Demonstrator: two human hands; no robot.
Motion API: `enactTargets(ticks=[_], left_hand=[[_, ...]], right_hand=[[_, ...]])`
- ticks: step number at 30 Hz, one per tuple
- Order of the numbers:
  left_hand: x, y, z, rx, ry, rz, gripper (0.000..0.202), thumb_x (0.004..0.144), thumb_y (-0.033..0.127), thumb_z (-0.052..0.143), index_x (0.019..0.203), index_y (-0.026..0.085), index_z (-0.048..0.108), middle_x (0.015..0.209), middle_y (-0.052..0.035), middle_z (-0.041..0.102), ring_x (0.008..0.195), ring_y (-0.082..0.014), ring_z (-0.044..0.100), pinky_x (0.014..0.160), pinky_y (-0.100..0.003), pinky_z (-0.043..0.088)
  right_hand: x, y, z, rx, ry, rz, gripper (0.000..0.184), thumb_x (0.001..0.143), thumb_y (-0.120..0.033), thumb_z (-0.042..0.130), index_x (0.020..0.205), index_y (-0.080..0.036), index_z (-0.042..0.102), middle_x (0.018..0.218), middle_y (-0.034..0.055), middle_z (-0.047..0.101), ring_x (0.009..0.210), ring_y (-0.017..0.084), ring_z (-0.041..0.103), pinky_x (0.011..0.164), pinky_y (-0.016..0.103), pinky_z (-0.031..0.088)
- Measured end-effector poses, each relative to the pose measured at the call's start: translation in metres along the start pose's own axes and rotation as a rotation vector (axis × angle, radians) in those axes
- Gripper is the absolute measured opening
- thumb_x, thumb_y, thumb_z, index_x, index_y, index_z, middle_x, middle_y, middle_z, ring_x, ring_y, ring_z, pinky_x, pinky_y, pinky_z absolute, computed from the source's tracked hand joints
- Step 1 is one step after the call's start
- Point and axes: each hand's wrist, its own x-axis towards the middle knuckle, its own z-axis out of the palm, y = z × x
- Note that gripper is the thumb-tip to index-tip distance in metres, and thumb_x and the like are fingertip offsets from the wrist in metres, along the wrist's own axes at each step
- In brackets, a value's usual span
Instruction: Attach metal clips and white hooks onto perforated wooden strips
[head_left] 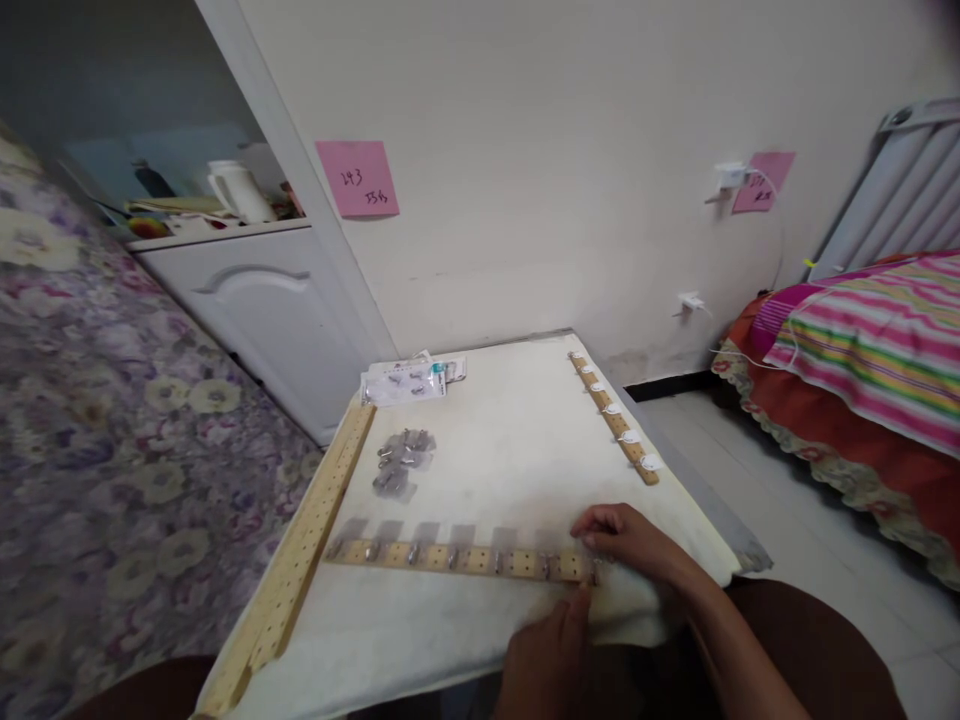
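Note:
A narrow wooden strip with rows of holes [480,560] lies across the near part of the cloth-covered table. Along it sit several small metal pieces, each with a clear plastic square [502,540] standing out on the far side. My right hand [626,540] is at the strip's right end, its fingers pinched on a clear plastic piece there that is partly hidden and blurred. From the near side, my left hand [547,650] grips the same end, its fingertip at the strip's edge. A loose group of similar plastic squares with metal parts [403,460] lies farther left.
Thicker perforated wooden bars [315,540] run along the table's left edge. A second strip [611,415] with white round tags lies at the right. Clear packets [405,382] rest at the back left. A bed [862,360] stands right, a floral curtain [135,450] left.

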Motion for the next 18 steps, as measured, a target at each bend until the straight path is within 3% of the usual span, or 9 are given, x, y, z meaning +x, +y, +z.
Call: enactTargets(ticks=[13,18], left_hand=[[-0.0005,0.0066,-0.0036,0.062,0.017,0.010,0.060,0.085,0.009,0.035,0.144,0.019,0.026,0.129,-0.0135,0.057,0.098,-0.0289,0.065,0.080,-0.042,0.054],[0.0000,0.0074,-0.0072,0.055,-0.014,0.019,0.061,0.084,0.007,0.034,0.144,0.018,0.025,0.132,-0.0145,0.054,0.101,-0.0289,0.064,0.081,-0.042,0.054]], right_hand=[[-0.0003,-0.0035,-0.0004,-0.019,0.014,0.013,0.019,0.071,-0.028,0.060,0.084,-0.017,0.067,0.074,0.0009,0.064,0.068,0.015,0.054,0.062,0.025,0.040],[-0.0008,-0.0058,0.0000,-0.004,0.017,0.033,0.018,0.070,-0.025,0.059,0.084,-0.016,0.067,0.066,-0.0012,0.060,0.059,0.012,0.049,0.056,0.024,0.036]])
